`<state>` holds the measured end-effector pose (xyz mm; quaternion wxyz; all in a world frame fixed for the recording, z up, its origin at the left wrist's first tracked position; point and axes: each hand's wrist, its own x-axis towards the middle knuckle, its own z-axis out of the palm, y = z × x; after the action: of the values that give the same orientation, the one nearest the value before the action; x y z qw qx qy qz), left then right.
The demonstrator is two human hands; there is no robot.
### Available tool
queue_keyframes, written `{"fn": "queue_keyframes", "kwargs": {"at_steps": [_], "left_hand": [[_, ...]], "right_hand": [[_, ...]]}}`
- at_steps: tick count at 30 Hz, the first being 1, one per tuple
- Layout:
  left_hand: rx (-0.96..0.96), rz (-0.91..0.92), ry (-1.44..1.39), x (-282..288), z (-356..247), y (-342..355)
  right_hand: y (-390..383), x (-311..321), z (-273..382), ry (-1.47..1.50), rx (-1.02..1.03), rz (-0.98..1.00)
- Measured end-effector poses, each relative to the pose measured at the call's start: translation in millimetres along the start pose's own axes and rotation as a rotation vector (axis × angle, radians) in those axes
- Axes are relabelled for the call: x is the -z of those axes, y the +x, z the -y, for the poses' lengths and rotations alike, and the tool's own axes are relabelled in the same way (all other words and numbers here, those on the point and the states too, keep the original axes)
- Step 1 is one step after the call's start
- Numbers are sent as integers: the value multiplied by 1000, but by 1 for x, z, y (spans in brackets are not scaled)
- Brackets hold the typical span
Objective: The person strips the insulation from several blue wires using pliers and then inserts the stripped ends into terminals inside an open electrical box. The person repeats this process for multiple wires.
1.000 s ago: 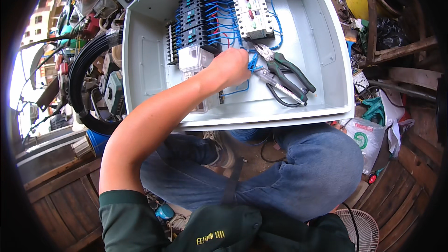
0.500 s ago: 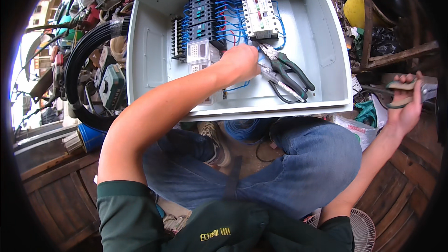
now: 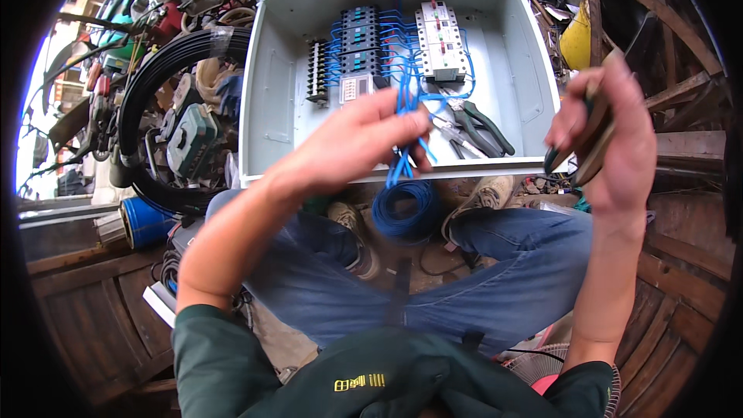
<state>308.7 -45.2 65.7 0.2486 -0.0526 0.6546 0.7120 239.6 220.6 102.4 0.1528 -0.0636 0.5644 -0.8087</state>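
A bunch of loose blue wires [image 3: 402, 166] runs through the closed fingers of my left hand [image 3: 360, 135], above the near rim of a pale grey metal electrical box [image 3: 309, 173]. To the right of the box, my right hand [image 3: 623, 135] is raised, its fingers wrapped round the handles of a plier-type tool [image 3: 594, 143]; motion blurs its exact kind. Inside the box are black contactors [image 3: 360, 35], white motor breakers [image 3: 443, 42], a terminal strip [image 3: 316, 70] and a clear-covered relay [image 3: 356, 89], partly behind my left hand. Dark-handled pliers [image 3: 481, 130] lie at the box's near right.
A coil of blue wire [image 3: 402, 213] rests on the floor between my feet. A black cable coil [image 3: 131, 124] stands left of the box, near a blue drum [image 3: 147, 223]. A wooden frame [image 3: 685, 89] and a yellow object [image 3: 575, 42] are at the right.
My left hand has drawn back toward me and now grips the blue wires. My right hand has come in toward the box with its tool. The view has shifted slightly.
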Motion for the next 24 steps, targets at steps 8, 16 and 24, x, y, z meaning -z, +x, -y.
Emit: {"fn": "queue_keyframes", "kwargs": {"at_steps": [8, 16, 24], "left_hand": [[-34, 77, -521, -54, 59, -49], [36, 48, -303, -63, 94, -46], [69, 143, -330, -68, 104, -42]], "right_hand": [[-85, -9, -72, 37, -297, -82], [-106, -16, -121, -129, -224, -25], [-100, -10, -136, -103, -60, 47]]}}
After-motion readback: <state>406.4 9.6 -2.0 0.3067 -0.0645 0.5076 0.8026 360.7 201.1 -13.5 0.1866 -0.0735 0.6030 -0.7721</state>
